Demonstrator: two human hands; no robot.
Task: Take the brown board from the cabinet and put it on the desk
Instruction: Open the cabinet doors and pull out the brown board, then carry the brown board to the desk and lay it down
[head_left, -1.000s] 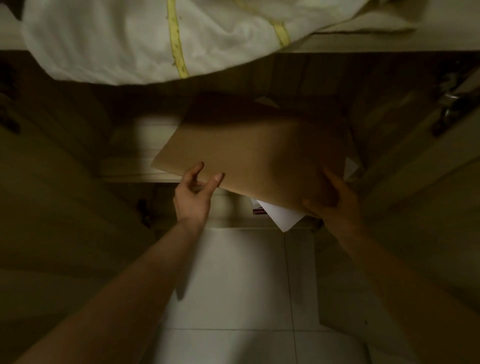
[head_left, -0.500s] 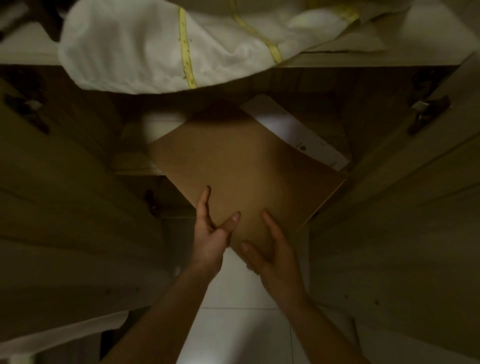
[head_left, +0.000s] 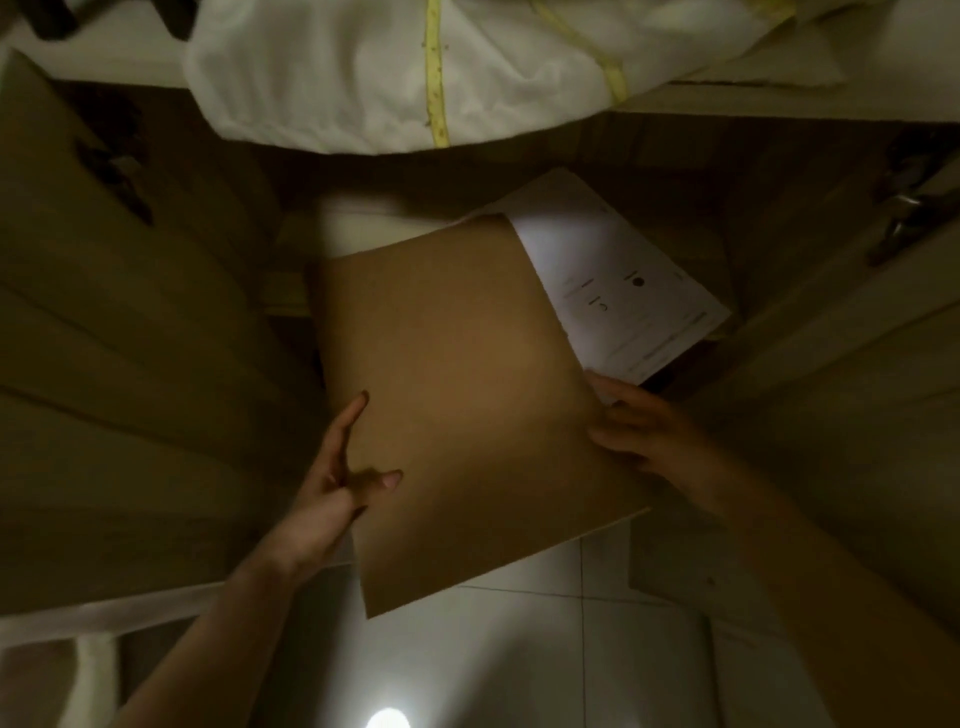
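Observation:
The brown board (head_left: 457, 400) is a thin flat sheet, held in front of the open cabinet (head_left: 675, 171) and reaching out over the floor. My left hand (head_left: 343, 483) grips its left edge, thumb on top. My right hand (head_left: 639, 431) holds its right edge, fingers curled around it. The board's far end still overlaps the cabinet shelf. The desk (head_left: 779, 98) runs across the top of the view, above the cabinet.
White cloth with yellow stripes (head_left: 415, 73) hangs over the desk edge. A white printed sheet (head_left: 618, 291) lies in the cabinet behind the board. Open cabinet doors stand left (head_left: 119, 364) and right (head_left: 831, 395). Pale floor tiles (head_left: 519, 649) lie below.
The board has come further out of the cabinet toward me and turned. My right hand shifted from the near corner to the right edge, and the white sheet is more exposed.

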